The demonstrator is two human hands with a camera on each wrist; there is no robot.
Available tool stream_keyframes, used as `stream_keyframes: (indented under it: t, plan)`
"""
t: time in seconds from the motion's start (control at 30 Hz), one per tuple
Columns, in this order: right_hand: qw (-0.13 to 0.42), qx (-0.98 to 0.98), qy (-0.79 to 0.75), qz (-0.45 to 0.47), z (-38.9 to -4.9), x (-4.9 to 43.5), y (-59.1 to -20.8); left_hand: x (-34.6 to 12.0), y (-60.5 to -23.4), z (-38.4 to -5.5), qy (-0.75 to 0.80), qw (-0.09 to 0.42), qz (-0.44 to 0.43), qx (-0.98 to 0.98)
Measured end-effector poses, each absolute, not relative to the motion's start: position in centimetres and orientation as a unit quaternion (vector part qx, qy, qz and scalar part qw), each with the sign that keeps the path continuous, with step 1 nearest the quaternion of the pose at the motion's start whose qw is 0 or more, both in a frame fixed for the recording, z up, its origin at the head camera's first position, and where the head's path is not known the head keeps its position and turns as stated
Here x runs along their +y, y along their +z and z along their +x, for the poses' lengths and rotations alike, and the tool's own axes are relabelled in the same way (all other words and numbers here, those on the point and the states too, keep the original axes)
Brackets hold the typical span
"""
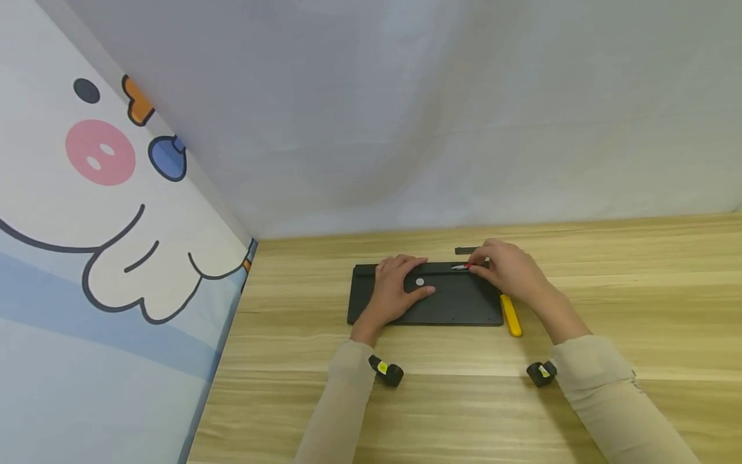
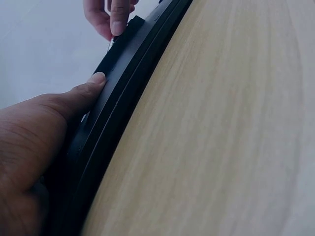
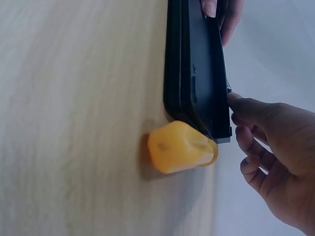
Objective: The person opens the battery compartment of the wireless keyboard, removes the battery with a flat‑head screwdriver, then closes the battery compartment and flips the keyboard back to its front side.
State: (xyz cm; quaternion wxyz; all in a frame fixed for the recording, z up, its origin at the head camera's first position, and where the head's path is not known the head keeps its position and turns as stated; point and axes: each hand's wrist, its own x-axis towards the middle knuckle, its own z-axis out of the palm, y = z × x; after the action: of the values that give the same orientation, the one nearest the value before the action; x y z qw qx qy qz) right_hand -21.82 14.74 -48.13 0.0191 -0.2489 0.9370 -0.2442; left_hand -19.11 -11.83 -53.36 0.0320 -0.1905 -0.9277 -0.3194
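Observation:
A black keyboard lies face down on the wooden table, with a long slot along its far edge. My left hand rests on its left half, thumb and fingers spread over the back, beside a round white spot. At the right end of the slot, my right hand pinches a small silver and red battery between thumb and fingertips. In the right wrist view, the right hand is at the keyboard's raised far edge, and the battery is mostly hidden.
A yellow handle, probably a screwdriver's, lies against the keyboard's right side. Just beyond the far edge is a thin black strip, partly behind the right hand. A grey-white curtain hangs behind the table, and a cartoon-printed panel stands at left.

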Motion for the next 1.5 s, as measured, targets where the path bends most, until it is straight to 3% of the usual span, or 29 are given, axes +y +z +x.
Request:
stream_keyframes:
  t: [1.07,1.5]
  plan:
    - [0.032,0.928,-0.272,-0.254,-22.1,16.9,-47.6,-11.7,-53.6,-19.5,-0.314,0.027,-0.18,-0.932]
    - [0.011,0.927,-0.284,-0.245,-22.9,18.4,-47.9,-11.6,-53.6,-19.6,-0.322,0.024,-0.179,-0.929]
